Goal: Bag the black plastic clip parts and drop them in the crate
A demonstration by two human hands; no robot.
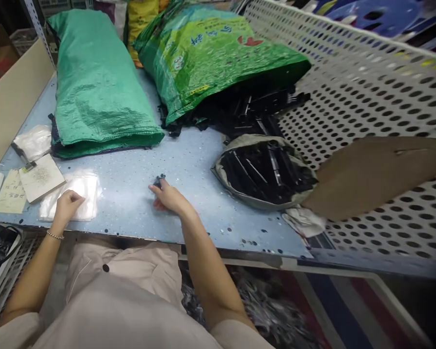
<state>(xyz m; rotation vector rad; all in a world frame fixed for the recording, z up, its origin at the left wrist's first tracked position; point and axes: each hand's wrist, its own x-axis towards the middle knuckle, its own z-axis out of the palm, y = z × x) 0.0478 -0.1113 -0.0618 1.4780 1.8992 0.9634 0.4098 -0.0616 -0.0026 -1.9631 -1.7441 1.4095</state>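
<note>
My left hand (69, 204) is over a stack of clear plastic bags (89, 196) near the table's front edge, its thumb and fingers pinched together; whatever is between them is too small to make out. Near the middle of the blue table (131, 194), my right hand (167, 197) has its fingers around a small black part (160, 179), which shows at the fingertips. To the right lies an opened grey-green sack (221, 177) filled with long black plastic parts (272, 169).
A green sack (98, 87) and a printed green bag (218, 53) spilling black parts lie at the back. A white board (41, 178) and paper note (11, 193) are left. A perforated panel (385, 106) borders the right.
</note>
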